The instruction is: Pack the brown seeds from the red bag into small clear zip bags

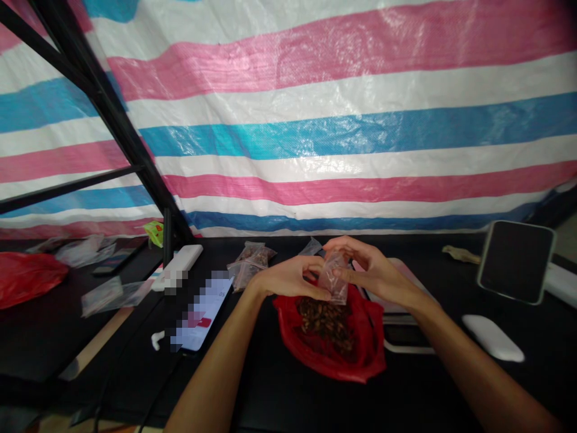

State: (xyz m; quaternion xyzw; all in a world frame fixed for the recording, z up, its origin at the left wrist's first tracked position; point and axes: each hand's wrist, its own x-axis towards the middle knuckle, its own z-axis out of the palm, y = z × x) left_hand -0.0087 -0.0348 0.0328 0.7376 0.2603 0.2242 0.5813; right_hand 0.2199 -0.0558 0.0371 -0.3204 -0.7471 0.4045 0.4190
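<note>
In the head view, a small clear plastic bag [332,278] is held up at the middle of the frame, just above a red plastic bag [329,337]. It is gripped between the left hand [288,278] and the right hand [376,270]. Both grips are closed on the clear bag, with the fingertips [347,272] of the right hand pinching its upper part and the left hand's fingers pressed against its side. A little brownish material can be seen inside it. The red bag lies open on a black surface [270,394] beneath the hands, and a heap of brown dried pieces [324,322] is held in it.

Two small filled clear bags [251,264] are placed just beyond the left hand. A smartphone [202,313], its screen blurred, lies to the left of the red bag, and a white power bank [178,267] is set further back. Loose clear bags [85,249] and a red bag [22,279] are seen at the far left, with a green packet [155,233] near the black metal frame [103,114]. A white oval object [492,338] and a dark tablet on a stand [516,261] are placed to the right. A striped pink, white and blue tarpaulin [288,120] is hung behind the surface.
</note>
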